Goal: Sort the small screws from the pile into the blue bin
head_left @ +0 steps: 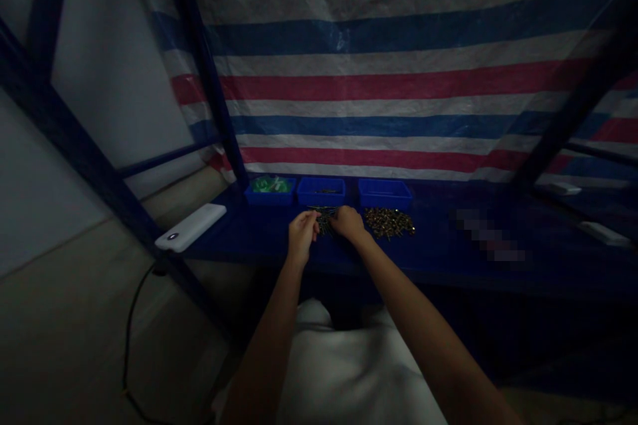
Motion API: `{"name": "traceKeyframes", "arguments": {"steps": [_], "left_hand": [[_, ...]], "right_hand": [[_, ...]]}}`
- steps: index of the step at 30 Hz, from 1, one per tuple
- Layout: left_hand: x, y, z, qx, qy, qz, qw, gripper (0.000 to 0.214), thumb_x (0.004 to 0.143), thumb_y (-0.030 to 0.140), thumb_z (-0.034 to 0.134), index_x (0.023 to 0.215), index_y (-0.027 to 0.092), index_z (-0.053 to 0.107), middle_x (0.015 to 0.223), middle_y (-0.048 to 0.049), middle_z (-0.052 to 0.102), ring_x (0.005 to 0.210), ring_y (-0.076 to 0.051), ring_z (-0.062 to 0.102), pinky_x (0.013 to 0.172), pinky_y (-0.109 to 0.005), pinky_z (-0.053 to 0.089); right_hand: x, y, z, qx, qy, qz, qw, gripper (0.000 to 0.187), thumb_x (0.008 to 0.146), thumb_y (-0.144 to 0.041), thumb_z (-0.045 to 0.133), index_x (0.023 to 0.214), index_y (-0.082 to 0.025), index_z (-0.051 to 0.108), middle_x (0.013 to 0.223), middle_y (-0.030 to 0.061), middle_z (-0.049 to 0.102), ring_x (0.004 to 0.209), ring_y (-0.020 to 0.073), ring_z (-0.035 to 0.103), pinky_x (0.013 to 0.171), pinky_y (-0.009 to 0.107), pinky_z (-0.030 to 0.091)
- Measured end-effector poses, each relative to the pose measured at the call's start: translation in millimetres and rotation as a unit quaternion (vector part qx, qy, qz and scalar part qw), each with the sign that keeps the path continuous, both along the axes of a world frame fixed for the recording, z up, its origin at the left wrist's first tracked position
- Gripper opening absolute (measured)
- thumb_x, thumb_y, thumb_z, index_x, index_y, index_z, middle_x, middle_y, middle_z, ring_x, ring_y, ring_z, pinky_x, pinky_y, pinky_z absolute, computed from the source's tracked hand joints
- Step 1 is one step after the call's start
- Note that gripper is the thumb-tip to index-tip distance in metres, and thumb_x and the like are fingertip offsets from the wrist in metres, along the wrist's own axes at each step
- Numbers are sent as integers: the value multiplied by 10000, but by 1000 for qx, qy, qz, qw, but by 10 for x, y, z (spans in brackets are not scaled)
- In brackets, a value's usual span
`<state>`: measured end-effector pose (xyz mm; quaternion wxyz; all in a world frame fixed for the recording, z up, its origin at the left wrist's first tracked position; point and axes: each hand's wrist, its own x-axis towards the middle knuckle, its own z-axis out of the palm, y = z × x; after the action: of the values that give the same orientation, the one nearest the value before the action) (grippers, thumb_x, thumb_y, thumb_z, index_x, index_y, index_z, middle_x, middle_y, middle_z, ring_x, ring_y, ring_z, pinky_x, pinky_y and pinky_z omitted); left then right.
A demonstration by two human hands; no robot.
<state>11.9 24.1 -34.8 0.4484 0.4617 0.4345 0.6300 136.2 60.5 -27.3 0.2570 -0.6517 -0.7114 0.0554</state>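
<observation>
Striped sheet [349, 86]: fills the upper frame, facing you.
Blue table [433, 255]: spans the middle of the frame.
Three blue trays [321, 200]: in a row near frame centre; the left one holds green material.
Brassy pile [389, 222]: right of centre, near your right hand [349, 220].
Your left hand [302, 234]: fingers bent, narrow; grip cannot be told.
Your right hand: fingers lowered, tips hidden; grip cannot be told.
Thin metal pieces [325, 222]: frame centre, between your hands.

Metal pieces [389, 222] look glossy, plastic trays [385, 200] smooth.
</observation>
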Motion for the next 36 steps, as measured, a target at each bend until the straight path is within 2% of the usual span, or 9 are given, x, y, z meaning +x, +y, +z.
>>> {"name": "traceKeyframes", "arguments": {"steps": [3,6,10,13,20,26,28,31,36], "left_hand": [[1,2,-15,7,9,1,1000,334,706,449,582,776,122,596,455,57,456,331,-28,344,339,-165,203],[4,-10,-24,24,28,5,999,313,716,435,576,777,128,595,454,57,457,339,-34,350,348,-170,223],[34,-51,-2,34,84,-1,996,294,708,419,590,769,132,611,451,51,473,354,-43,365,365,-177,244],[71,-91,41,31,120,-33,992,305,689,420,607,771,128,636,440,42,481,369,-53,379,372,-182,248],[88,-140,111,47,129,-63,989,282,678,401,616,740,128,648,431,40,473,407,-65,406,412,-186,280],[90,-10,85,21,133,-36,990,195,676,322,609,670,128,631,419,40,478,392,-63,406,415,-183,281],[94,52,159,-5,132,-16,991,169,665,292,609,631,127,621,407,38,477,377,-63,400,395,-181,264],[91,79,406,0,120,-16,993,172,669,293,610,629,126,625,402,41,465,365,-56,377,376,-178,239],[55,-18,857,150,61,-66,985,275,722,392,597,837,150,659,478,41,485,357,-34,336,364,-187,208]], "right_hand": [[14,43,-10,-6,35,-8,999,102,687,-223,584,615,-161,621,737,148,659,746,237,621,641,319,424],[35,68,0,21,129,-3,991,143,680,-257,581,563,-176,591,617,74,634,626,180,595,590,275,410],[36,41,33,76,337,62,936,250,707,-389,537,596,-171,587,557,3,587,530,124,521,538,237,400],[17,-17,44,93,428,98,894,287,685,-444,559,630,-165,595,586,0,588,542,118,501,549,237,409],[-6,-104,24,118,461,112,872,298,684,-462,577,651,-166,591,614,-4,573,559,114,485,572,243,411],[68,-153,-10,152,419,87,891,308,727,-467,544,698,-165,598,687,21,592,628,131,512,639,261,420],[122,-190,-44,179,396,66,898,300,751,-455,525,721,-165,599,727,30,597,655,135,517,659,266,418],[199,-255,-100,211,359,43,908,267,784,-413,496,740,-168,592,743,30,584,653,134,505,652,267,409],[237,-341,-116,227,305,58,923,208,814,-344,464,763,-180,581,753,25,557,648,132,490,646,262,401]]}}
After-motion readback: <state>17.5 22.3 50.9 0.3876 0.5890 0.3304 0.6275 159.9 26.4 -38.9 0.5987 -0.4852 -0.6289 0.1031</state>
